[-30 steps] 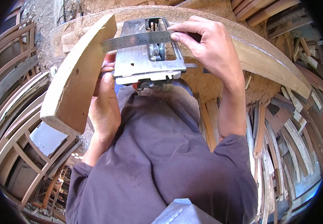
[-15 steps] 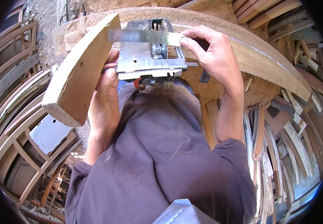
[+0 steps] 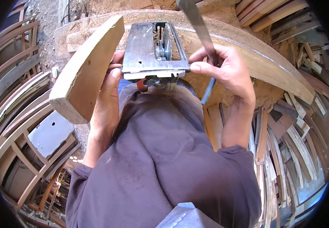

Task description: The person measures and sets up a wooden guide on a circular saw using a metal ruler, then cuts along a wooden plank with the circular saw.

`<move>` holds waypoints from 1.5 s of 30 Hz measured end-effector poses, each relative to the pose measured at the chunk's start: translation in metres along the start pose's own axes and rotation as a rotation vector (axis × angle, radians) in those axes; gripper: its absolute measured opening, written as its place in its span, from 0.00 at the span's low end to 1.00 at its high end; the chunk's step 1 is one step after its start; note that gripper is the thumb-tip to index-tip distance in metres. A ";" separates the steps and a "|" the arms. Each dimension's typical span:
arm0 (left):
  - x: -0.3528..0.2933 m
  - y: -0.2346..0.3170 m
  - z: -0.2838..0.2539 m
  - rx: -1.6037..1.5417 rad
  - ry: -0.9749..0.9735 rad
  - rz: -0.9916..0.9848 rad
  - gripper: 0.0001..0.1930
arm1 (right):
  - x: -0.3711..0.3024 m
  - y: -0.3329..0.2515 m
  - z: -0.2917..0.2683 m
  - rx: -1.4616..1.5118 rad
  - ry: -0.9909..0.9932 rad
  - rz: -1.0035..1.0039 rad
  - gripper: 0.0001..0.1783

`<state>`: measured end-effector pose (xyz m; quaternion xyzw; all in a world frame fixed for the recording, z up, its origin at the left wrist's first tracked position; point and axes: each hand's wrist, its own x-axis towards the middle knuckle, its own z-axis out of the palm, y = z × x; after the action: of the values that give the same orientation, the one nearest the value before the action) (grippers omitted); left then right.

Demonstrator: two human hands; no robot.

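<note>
Hands (image 3: 106, 93) (image 3: 233, 72), two; one ruler (image 3: 198, 28), one saw (image 3: 138, 49), one block (image 3: 90, 66)

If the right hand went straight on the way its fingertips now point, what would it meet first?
Probably the right edge of the metal saw plate, just left of the right hand; depth is unclear, so the two may be touching.

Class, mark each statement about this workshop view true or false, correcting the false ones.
1. The right hand holds a metal ruler. True.
2. The saw's metal base faces upward. True.
3. The ruler lies flat across that base. False: it is off to the base's right.
4. A thick piece of wood is left of the saw. True.
5. The person's sleeves are yellow. False: the sleeves are dark.
</note>
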<state>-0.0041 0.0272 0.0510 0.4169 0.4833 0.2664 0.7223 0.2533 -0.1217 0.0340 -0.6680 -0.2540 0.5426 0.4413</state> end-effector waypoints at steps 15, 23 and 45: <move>-0.006 -0.019 -0.013 0.044 -0.098 0.052 0.12 | -0.013 0.011 0.007 0.091 -0.024 0.048 0.08; -0.008 -0.021 -0.010 0.134 -0.068 0.062 0.13 | -0.006 0.014 0.002 0.102 -0.058 0.055 0.08; -0.004 -0.024 -0.012 0.208 -0.068 0.110 0.12 | 0.052 0.009 0.005 -0.615 0.222 -0.416 0.09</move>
<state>-0.0176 0.0162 0.0305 0.5242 0.4600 0.2399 0.6753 0.2622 -0.0818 0.0003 -0.7582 -0.4853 0.2645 0.3460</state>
